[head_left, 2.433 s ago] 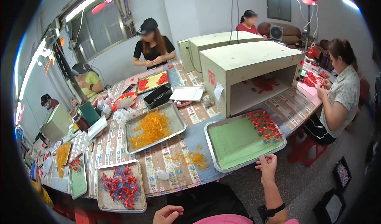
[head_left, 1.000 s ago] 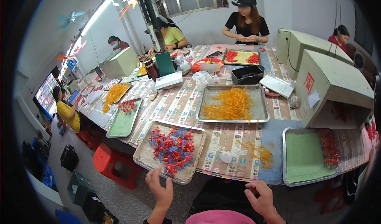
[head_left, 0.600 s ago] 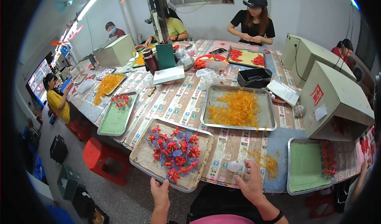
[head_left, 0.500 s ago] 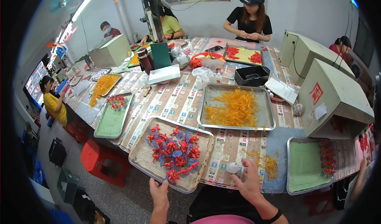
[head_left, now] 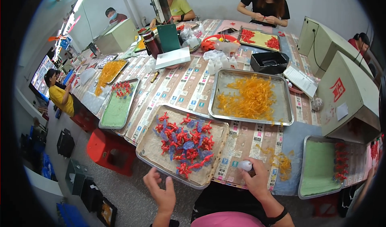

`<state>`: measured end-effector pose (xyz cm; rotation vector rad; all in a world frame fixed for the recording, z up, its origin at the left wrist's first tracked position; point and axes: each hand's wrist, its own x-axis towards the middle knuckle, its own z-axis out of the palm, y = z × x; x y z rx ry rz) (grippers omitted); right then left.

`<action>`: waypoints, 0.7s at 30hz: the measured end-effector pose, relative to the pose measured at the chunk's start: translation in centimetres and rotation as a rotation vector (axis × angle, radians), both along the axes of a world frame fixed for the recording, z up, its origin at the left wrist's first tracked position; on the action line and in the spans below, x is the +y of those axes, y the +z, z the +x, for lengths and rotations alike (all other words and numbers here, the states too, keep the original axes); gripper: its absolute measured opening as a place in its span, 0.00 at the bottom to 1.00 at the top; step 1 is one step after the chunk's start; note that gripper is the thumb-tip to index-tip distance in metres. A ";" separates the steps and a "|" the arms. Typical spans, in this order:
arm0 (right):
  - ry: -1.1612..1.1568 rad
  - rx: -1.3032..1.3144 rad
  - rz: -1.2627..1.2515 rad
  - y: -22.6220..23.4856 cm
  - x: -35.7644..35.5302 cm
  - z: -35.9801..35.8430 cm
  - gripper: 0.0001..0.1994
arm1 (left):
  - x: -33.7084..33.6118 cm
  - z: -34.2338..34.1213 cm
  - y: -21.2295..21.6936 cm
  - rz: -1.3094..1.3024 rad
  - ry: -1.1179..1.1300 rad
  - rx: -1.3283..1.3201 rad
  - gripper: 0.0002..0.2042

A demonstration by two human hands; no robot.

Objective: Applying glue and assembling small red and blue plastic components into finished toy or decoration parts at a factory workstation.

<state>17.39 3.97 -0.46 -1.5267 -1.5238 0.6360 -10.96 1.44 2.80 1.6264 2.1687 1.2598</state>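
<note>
My right hand [head_left: 257, 182] has its fingers closed round a small white squeeze bottle [head_left: 245, 165] at the table's near edge. My left hand [head_left: 163, 192] hangs open with fingers apart, just off the near left edge of a metal tray [head_left: 145, 154]. On that tray's worn, pale lining lies a loose cluster of small red plastic figures with translucent blue parts [head_left: 188, 145]. Beyond the right hand stands another metal tray [head_left: 213, 111] with a heap of translucent orange plastic pieces [head_left: 249, 100]. More orange pieces [head_left: 283, 162] lie on the table beside the right hand.
Green-lined trays with red pieces stand left [head_left: 114, 116] and right [head_left: 319, 174]. A beige metal box [head_left: 348, 102], a black bin [head_left: 270, 62], white bottles [head_left: 221, 64] and a dark thermos [head_left: 152, 45] are around. A red stool [head_left: 106, 150] stands left. Other people work farther off.
My left hand has let go of the tray's near edge and opened below it. My right hand has closed on the white bottle. The whole view has shifted.
</note>
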 end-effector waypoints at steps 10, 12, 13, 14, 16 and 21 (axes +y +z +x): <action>0.045 0.100 -0.039 1.1 -4.3 1.0 0.20 | 5.0 3.6 0.6 -0.064 -0.532 0.394 0.15; 0.067 0.142 -0.037 0.8 -5.2 1.5 0.21 | 5.3 3.8 1.0 -0.013 -0.534 0.400 0.12; 0.099 0.184 -0.042 0.5 -5.7 1.7 0.21 | 5.1 3.9 1.4 -0.007 -0.553 0.347 0.12; 0.091 0.186 -0.045 0.2 -6.2 1.9 0.21 | 4.8 4.0 1.7 -0.001 -0.572 0.294 0.13; 0.131 0.299 -0.176 -0.4 -6.8 2.3 0.21 | 3.8 4.4 2.3 -0.011 -0.585 0.056 0.12; 0.194 0.441 -0.252 1.7 -6.8 2.3 0.20 | 1.2 6.9 1.9 -0.204 -0.745 -0.907 0.08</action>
